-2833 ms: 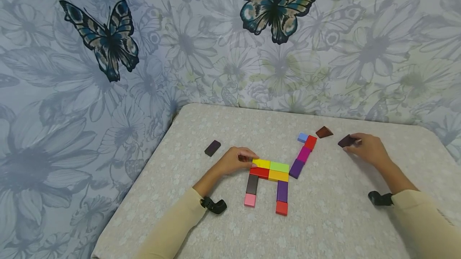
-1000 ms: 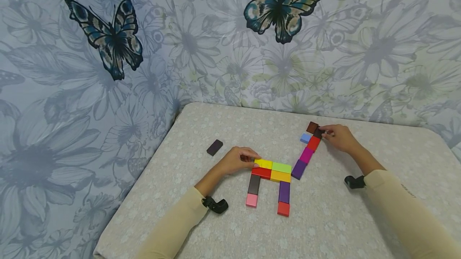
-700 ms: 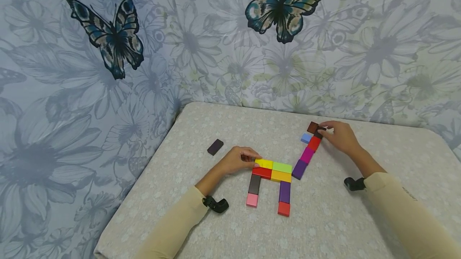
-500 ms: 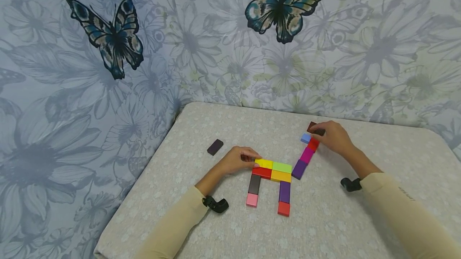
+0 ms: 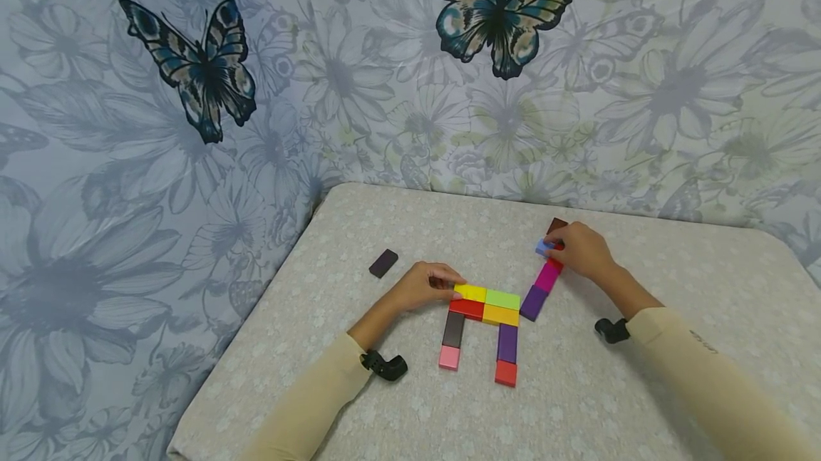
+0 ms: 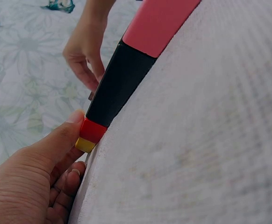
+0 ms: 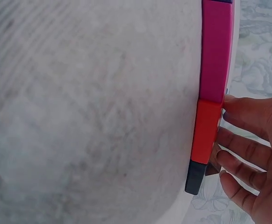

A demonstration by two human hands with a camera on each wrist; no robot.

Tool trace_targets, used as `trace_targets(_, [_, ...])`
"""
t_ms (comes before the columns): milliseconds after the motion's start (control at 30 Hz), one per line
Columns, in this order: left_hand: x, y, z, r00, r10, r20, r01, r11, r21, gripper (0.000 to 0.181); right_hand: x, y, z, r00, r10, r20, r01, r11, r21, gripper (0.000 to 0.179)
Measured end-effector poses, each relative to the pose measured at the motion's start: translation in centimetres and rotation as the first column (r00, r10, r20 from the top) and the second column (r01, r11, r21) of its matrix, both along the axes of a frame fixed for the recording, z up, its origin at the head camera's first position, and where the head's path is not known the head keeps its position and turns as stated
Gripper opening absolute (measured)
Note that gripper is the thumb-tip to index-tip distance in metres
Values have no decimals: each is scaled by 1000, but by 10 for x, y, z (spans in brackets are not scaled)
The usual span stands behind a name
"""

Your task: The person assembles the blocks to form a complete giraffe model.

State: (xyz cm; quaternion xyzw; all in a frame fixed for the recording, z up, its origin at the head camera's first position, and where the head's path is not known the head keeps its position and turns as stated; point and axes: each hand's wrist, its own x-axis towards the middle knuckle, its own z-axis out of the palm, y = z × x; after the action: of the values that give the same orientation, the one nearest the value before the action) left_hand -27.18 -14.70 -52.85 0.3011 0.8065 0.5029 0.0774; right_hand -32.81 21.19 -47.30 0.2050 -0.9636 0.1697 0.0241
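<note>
My left hand [image 5: 420, 285] pinches the left end of the yellow block [image 5: 473, 293]. This block lies with a lime green, a red and an amber block, above two legs of coloured blocks. My right hand [image 5: 582, 251] pinches the small light blue block [image 5: 542, 247], beside the slanted row. That row has a purple block [image 5: 534, 302], a magenta block [image 5: 548, 276], a red block [image 7: 206, 133] and a dark block [image 7: 195, 177] at its end. In the head view the right hand covers the dark block and most of the red one. A brown wedge [image 5: 556, 224] shows behind the fingers.
A loose dark block [image 5: 383, 263] lies on the patterned tablecloth [image 5: 288, 347], left of the figure. The left leg has a grey block [image 5: 452, 330] and a pink one [image 5: 449, 358]. The papered wall [image 5: 398, 126] stands behind the table's far edge.
The right hand brought the dark block left to the red block's end and released it. The brown wedge shifted left beside it. The hand then moved to the light blue block; the left hand stayed.
</note>
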Motion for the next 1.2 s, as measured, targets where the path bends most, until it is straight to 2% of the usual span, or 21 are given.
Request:
trace_targets(167, [2, -1, 1, 1000, 6, -5, -6, 1000, -6, 29, -1, -4, 0, 1000, -8, -7, 8, 1000, -7, 31])
trace_targets(300, [2, -1, 0, 1000, -3, -11, 3, 1000, 5, 28, 0, -1, 4, 999, -13, -41, 11, 998, -68, 30])
trace_targets(433, [2, -1, 0, 1000, -10, -8, 10, 1000, 7, 28, 1, 10, 12, 995, -45, -86, 33, 991, -131, 29])
trace_targets(567, [2, 0, 1, 1000, -16, -9, 16, 1000, 8, 29, 1, 24, 17, 987, -82, -138, 61, 987, -152, 29])
trace_targets(767, [2, 0, 2, 1000, -16, -12, 16, 1000, 7, 29, -5, 42, 12, 974, -115, -197, 78, 979, -188, 28])
trace_targets(1000, [4, -1, 3, 1000, -18, -14, 18, 1000, 10, 29, -15, 55, 6, 966, -133, -222, 97, 982, -164, 27])
trace_targets(1200, [3, -2, 4, 1000, -15, -16, 16, 1000, 9, 29, -24, 59, 9, 973, -136, -186, 117, 987, -108, 28])
